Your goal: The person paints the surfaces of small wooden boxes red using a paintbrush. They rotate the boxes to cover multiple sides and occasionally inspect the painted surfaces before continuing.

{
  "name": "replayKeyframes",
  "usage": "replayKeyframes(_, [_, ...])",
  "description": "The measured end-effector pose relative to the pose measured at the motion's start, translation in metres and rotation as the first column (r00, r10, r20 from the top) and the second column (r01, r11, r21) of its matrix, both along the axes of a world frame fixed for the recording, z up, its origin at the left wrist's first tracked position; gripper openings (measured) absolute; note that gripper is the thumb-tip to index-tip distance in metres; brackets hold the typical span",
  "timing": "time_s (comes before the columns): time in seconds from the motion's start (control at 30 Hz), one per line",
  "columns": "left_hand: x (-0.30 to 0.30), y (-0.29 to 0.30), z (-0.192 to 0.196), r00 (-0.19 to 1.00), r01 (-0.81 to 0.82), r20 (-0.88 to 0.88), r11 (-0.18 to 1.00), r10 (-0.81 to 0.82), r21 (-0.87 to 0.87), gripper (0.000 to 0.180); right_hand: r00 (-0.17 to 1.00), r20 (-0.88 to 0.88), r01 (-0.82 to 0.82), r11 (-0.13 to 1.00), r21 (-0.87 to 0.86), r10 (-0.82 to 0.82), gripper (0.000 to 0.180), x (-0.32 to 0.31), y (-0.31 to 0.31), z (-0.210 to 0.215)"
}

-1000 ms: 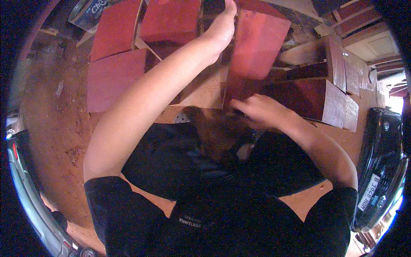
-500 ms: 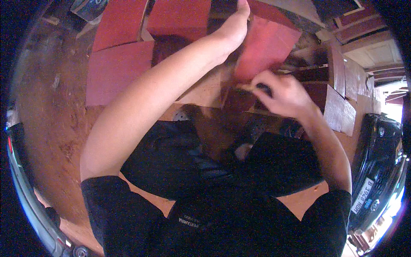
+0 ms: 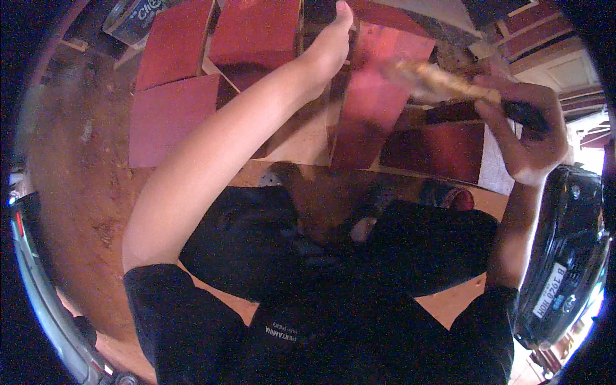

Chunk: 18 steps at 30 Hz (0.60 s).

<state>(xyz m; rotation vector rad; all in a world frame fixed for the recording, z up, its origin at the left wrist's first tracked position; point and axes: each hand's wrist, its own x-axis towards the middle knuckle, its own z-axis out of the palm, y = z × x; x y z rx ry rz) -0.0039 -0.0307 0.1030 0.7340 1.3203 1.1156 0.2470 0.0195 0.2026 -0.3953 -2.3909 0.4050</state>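
My right hand [image 3: 536, 125] grips a paintbrush [image 3: 462, 86], with its black handle inside my fist. Its tan front part is smeared by motion and points left over a glossy red wooden panel [image 3: 378, 96]. My left arm reaches across to the panel's left side. There my left hand [image 3: 330, 51] closes against its upper edge; one fingertip shows at the top and the other fingers are hidden. Between brush tip and panel I cannot tell whether they touch. A round container with red inside [image 3: 461, 197] stands near my right knee.
Several red boards lie left of my left hand, among them a duller one [image 3: 173, 119]. Another dark red board [image 3: 436, 151] lies below the brush. A tin [image 3: 135, 19] stands at the far left. A black car [image 3: 555, 263] is on my right, and another vehicle [image 3: 45, 301] on my left.
My right hand has swung from the panel's lower right side outward and up to the right, bringing the brush into plain view. My left hand stays at the panel, shifted slightly left with the scene.
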Motion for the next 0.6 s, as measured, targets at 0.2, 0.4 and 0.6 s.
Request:
replayKeyframes(0.2, [-0.006, 0.004, -0.038, 0.999, -0.047, -0.002, 0.999, 0.047, 0.017, 0.074, 0.800, 0.479, -0.275, 0.931, -0.240, 0.360, 0.017, -0.021, -0.017, -0.053])
replayKeyframes(0.4, [-0.008, 0.008, -0.050, 0.983, -0.173, -0.055, 0.985, 0.173, 0.010, 0.059, 0.713, 0.620, -0.225, 0.944, -0.241, 0.328, 0.022, -0.039, -0.023, -0.100])
replayKeyframes(0.6, [0.013, 0.012, -0.024, 0.984, -0.176, 0.016, 0.972, 0.175, 0.155, 0.073, 0.909, 0.413, -0.016, 0.993, -0.115, 0.062, 0.023, -0.035, 0.008, -0.047])
